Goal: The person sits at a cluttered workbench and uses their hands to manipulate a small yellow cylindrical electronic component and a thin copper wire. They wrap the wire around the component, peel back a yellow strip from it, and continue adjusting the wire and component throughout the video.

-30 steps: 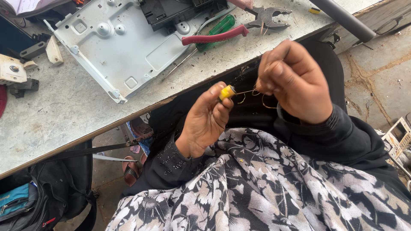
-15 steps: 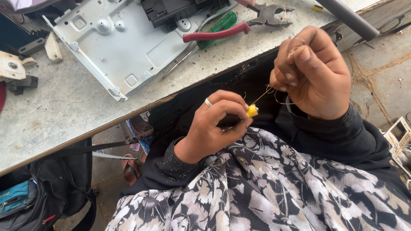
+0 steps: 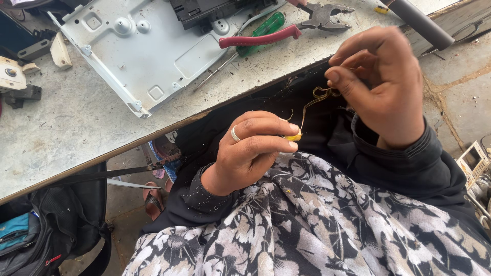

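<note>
My left hand (image 3: pixel 250 153) pinches a small yellow part (image 3: pixel 293 136) at its fingertips. My right hand (image 3: pixel 381 84) has fingers closed on the thin copper wire (image 3: pixel 312 102) running up from it.

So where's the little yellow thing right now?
In the head view, the small yellow piece is pinched at the fingertips of the left hand, near the middle over the lap. A thin curly wire runs from it up to the right hand.

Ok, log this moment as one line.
left hand: pinches small yellow part | right hand: pulls copper wire | table: red-handled pliers, metal chassis
</note>
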